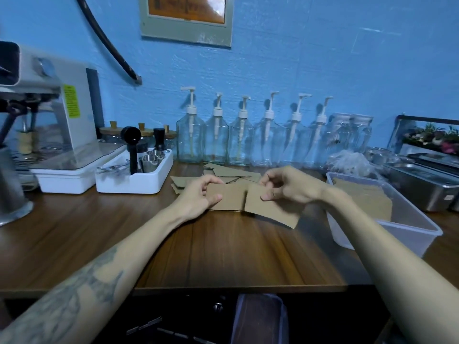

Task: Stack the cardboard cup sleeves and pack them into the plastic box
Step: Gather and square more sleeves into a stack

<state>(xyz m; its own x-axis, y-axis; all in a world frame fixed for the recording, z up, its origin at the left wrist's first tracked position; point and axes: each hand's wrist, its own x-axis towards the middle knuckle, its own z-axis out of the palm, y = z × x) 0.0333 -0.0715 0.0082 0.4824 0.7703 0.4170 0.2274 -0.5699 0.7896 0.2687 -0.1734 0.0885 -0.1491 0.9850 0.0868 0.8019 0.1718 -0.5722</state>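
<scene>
Evidently midway: the left hand pinches one cardboard sleeve, the right hand pinches another sleeve beside it above the counter; loose sleeves lie beyond both grips, and right of them the plastic box already holds some.

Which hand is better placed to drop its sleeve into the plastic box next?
Probably the right hand: the plastic box sits just beside it, while the left hand would have to cross over.

Two hands, left hand and right hand, each held a cardboard sleeve above a wooden counter beside a plastic box.
</scene>
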